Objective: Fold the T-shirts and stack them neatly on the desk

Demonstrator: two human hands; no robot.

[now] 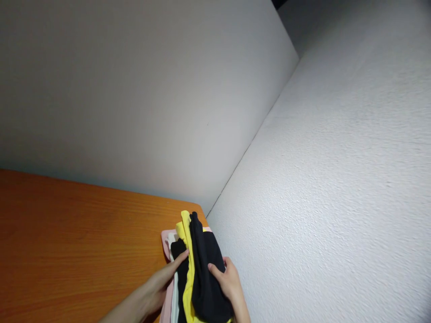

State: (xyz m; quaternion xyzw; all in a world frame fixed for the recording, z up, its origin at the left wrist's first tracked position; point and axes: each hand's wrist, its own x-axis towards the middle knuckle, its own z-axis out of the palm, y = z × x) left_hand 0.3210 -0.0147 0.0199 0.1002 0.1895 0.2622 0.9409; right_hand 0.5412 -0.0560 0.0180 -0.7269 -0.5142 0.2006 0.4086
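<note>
A stack of folded clothes lies at the table's corner against the wall. It has a black folded garment (210, 287) on top, a yellow one (189, 269) under it, and black, white (175, 296) and pink (165, 237) layers showing at the left. My left hand (161, 280) grips the stack's left side, its thumb over the lower black layer and its other fingers hidden. On the right, my right hand (229, 280) is closed around the stack's edge, thumb pressed on the top black garment, the other fingers partly out of sight between cloth and wall.
The stack rests on an orange-brown wood-grain table (84, 251). A smooth grey-white panel (151, 98) rises along the table's far edge. To the right, a rough white wall (319, 188) stands close beside my right hand, meeting the panel in a corner.
</note>
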